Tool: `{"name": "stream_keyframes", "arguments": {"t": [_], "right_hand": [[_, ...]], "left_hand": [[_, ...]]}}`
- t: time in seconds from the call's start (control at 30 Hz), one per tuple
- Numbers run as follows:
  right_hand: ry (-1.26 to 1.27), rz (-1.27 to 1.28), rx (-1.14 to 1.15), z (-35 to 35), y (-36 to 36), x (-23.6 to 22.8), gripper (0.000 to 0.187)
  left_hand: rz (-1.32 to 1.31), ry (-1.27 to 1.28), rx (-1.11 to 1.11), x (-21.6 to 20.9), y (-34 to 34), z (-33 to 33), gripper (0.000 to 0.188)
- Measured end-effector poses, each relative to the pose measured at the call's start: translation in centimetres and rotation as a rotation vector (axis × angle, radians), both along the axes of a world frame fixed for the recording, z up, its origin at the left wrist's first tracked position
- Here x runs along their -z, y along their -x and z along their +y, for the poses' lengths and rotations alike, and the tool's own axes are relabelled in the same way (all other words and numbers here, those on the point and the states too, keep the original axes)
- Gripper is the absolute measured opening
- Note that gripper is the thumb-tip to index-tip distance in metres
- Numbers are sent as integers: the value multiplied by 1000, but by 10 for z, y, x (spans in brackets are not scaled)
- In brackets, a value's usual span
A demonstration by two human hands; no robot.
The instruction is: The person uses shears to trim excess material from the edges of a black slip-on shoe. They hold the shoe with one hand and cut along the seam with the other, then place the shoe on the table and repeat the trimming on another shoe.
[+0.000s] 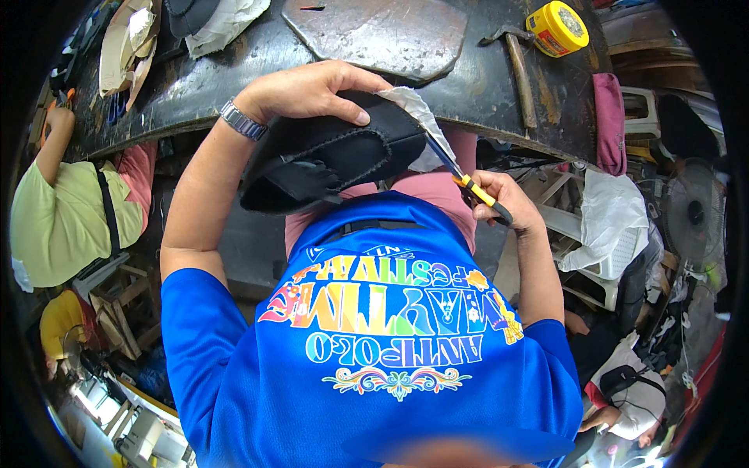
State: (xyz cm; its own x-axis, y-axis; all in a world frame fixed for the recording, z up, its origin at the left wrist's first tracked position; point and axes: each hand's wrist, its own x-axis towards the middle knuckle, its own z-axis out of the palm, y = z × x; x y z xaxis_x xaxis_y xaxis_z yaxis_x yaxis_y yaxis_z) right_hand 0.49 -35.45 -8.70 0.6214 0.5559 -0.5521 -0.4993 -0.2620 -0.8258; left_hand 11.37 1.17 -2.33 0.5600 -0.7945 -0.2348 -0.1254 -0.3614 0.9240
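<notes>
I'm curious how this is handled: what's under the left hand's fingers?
Under the left fingers is a black piece with a zigzag edge; a pale, crumpled sheet shows beside them. The patch directly beneath the fingers is covered, so I can't describe it.

Watching remotely, I am losing some fingers of the left hand (308, 92) from view around the black stitched piece (402, 131), where the tips of the scissors (485, 196) are blending into the dark. The frame's top is cropping a worn slab (374, 35); a blurred patch (460, 450) is masking the bottom; what is topping the yellow tub (549, 33) is proving too small to identify.
</notes>
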Motion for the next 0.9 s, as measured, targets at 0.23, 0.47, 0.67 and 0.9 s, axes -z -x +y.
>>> {"name": "stream_keyframes", "arguments": {"t": [0.23, 0.47, 0.67, 0.9], "right_hand": [[-145, 34, -19, 2, 2, -2, 71], [-92, -6, -161, -6, 2, 7, 77], [-152, 6, -218, -3, -1, 13, 82], [-265, 23, -248, 14, -11, 7, 82]], "left_hand": [[-46, -25, 24, 1, 0, -1, 49], [-84, -14, 33, 5, 1, 0, 47], [-185, 11, 122, 3, 4, -6, 55], [-6, -59, 89, -5, 8, -15, 72]]}}
